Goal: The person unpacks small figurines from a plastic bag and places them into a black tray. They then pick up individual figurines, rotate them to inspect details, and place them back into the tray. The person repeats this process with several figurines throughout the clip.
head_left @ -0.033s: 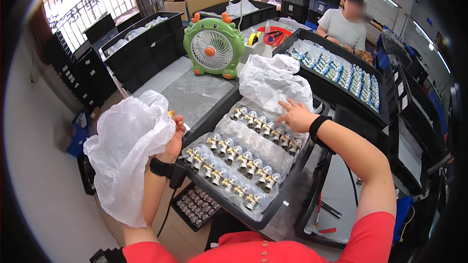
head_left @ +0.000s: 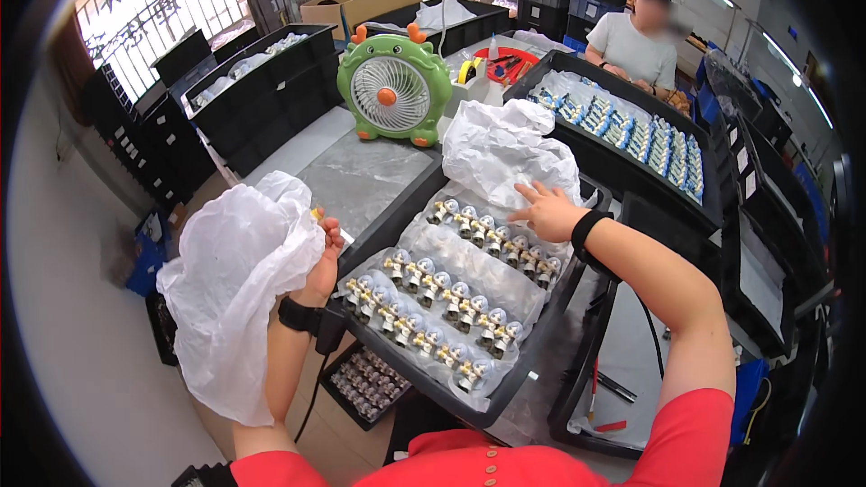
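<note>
In front of me a black tray holds rows of small figurines with pale hair and white and yellow clothing, lying on thin white sheeting. My left hand is raised off the tray's left side, its fingers curled at the edge of a thin white sheet that drapes over the hand and forearm. A small yellow bit shows by those fingertips; what it belongs to is hidden. Over the tray's far right part, my right hand has its fingers spread, beside a crumpled white sheet and the farthest figurine row.
A green fan stands beyond the tray. Back right, another black tray holds blue-and-white figurines; a person works behind it. Black crates stand far left. A box with tools lies right, and a figurine tray sits below.
</note>
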`<state>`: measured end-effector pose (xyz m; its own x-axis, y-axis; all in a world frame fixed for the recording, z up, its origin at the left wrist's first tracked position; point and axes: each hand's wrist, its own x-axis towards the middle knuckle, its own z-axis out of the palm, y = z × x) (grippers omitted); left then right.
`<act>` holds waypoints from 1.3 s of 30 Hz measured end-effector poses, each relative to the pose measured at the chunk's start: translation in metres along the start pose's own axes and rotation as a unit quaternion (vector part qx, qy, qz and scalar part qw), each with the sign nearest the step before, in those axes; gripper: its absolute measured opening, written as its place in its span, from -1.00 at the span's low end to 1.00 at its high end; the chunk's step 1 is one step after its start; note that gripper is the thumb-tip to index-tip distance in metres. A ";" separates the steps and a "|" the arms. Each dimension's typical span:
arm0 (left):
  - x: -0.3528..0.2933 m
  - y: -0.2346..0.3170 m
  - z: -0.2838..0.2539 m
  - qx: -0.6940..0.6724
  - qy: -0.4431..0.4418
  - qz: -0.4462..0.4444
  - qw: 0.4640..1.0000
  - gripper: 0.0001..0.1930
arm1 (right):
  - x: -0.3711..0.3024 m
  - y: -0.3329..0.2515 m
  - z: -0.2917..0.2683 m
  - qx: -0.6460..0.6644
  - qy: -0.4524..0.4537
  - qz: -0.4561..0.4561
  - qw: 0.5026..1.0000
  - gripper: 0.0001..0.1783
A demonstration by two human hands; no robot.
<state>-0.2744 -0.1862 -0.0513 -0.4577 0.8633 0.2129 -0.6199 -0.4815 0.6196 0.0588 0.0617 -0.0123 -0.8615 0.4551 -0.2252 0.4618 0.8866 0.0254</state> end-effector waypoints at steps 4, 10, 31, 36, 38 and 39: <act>-0.007 0.003 0.013 -0.025 0.006 -0.006 1.000 -0.64 | 0.013 -0.009 -0.007 -0.025 0.003 -0.009 1.000 -0.51; -0.007 0.001 0.014 -0.048 -0.006 -0.019 0.999 -0.63 | 0.024 0.013 -0.010 -0.037 0.007 0.122 0.992 -0.50; -0.010 0.004 0.028 -0.072 0.014 -0.017 0.997 -0.61 | 0.086 -0.021 0.000 0.036 -0.053 -0.004 0.998 -0.39; -0.008 0.004 0.027 -0.079 0.028 -0.014 0.996 -0.62 | 0.082 -0.016 -0.007 0.072 -0.068 -0.007 0.995 -0.36; -0.008 0.003 0.027 -0.083 0.031 -0.015 0.996 -0.62 | 0.077 -0.007 -0.012 0.133 -0.046 0.010 0.990 -0.35; -0.010 0.005 0.023 -0.083 0.033 -0.014 0.996 -0.62 | 0.068 -0.014 -0.032 0.170 -0.043 0.022 0.984 -0.35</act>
<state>-0.2580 -0.1932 -0.0328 -0.4770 0.8671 0.1434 -0.7276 -0.4811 0.4891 -0.0131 0.0834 0.0032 -0.8246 0.4708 -0.3137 0.5551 0.7804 -0.2878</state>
